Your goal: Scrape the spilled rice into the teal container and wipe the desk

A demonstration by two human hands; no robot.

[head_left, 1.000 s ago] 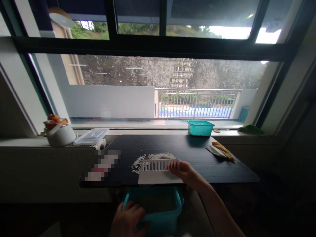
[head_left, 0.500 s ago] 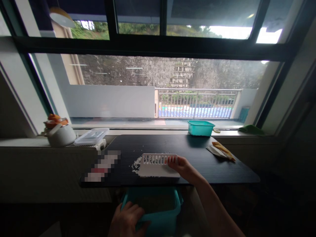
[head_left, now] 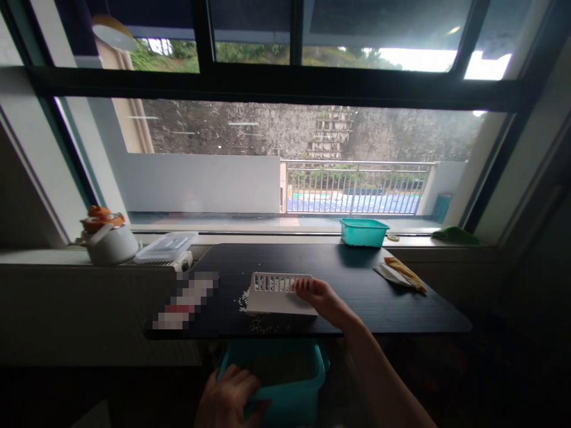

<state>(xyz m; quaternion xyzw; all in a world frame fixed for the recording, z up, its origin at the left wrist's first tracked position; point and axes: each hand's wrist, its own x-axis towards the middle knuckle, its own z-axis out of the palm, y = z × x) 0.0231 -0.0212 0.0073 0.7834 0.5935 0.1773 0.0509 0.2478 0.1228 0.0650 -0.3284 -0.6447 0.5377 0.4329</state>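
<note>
shadow blurs the contents of the turquoise tub [head_left: 289, 404] below the near edge of the bench [head_left: 348, 282]; the left hand [head_left: 228, 393], partly cut off by the frame, has its fingers clamped on the tub's rim. the right hand [head_left: 319, 297] has fingers clamped on a white slotted plastic piece [head_left: 279, 303], tilted over the bench, partly hiding white grains [head_left: 243, 300].

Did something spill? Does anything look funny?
Yes: small white bits lie scattered loose on the black table, beside the white slotted piece in the right hand. That looks odd because they sit on bare tabletop, not in a container. Something at the table's left is pixelated, so I can't tell.
</note>
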